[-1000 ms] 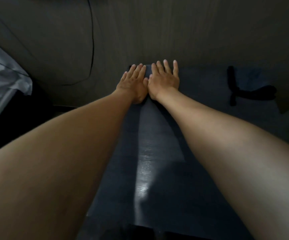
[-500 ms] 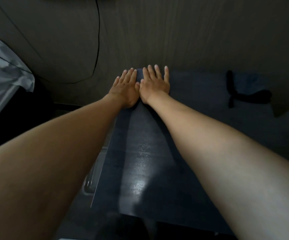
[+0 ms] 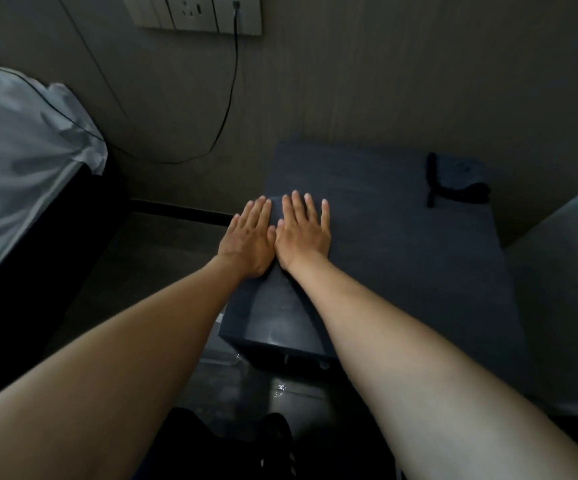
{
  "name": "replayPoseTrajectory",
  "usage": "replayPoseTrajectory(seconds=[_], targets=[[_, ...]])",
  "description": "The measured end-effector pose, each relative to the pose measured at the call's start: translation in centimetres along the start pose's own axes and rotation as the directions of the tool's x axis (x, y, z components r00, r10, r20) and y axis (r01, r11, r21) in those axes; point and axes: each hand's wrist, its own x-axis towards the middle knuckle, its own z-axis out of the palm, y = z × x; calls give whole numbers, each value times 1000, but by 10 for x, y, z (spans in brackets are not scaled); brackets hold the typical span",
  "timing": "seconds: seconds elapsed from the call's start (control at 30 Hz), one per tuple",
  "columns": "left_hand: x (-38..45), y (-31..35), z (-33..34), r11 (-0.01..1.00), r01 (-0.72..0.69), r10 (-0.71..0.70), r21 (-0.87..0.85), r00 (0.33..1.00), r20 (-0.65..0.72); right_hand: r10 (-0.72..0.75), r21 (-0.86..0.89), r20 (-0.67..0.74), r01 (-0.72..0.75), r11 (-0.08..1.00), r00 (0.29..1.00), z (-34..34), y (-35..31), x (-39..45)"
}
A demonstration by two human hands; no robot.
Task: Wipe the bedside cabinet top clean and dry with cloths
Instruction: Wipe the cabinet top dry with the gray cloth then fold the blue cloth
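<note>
both hands are flat, palms down, on the bedside cabinet top point(image 3: 401, 258), side by side with the thumbs touching each other. left hand point(image 3: 247, 237) sits right at the left edge of the top, right hand point(image 3: 303, 233) just beside it toward the middle. neither grip is closed on anything: fingers stretched straight out and slightly spread, pointing toward the far wall. there's a dark blue cloth point(image 3: 276, 216) under the hands, almost the same colour as the cabinet, so i can only really make out a rounded bit of it between and just past the fingertips. how far it extends under the palms i can't tell.

second cloth point(image 3: 460, 171), also bluish, is bunched up in the far right corner of the cabinet top, well apart from the hands, with a dark strap thing point(image 3: 453, 187) lying across it.

the near part of the top looks shiny, a bit of light reflecting near the front edge.

around it: a bed with pale sheets point(image 3: 20, 168) on the left, a wall socket panel point(image 3: 194, 12) up at the far wall with a black cable point(image 3: 225, 109) plugged in and drooping down to the left. another pale surface point(image 3: 564, 271) on the right side, just beside the cabinet.
</note>
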Motion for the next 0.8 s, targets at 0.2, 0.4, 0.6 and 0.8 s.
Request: replayPoseTrajectory(seconds=[0.2, 0.4, 0.6, 0.8], targets=[[-67, 4, 7, 999, 40, -40, 3, 999, 20, -8, -1, 9, 8, 1000, 1000, 5, -14, -64], [-130, 7, 13, 998, 49, -51, 32, 998, 46, -13, 34, 22, 12, 999, 1000, 11, -25, -125], [-167, 14, 16, 995, 48, -54, 88, 996, 69, -17, 41, 22, 16, 999, 1000, 14, -27, -163], [-182, 32, 21, 991, 44, -51, 126, 997, 57, 3, 72, -11, -2, 997, 1000, 19, -14, -182]])
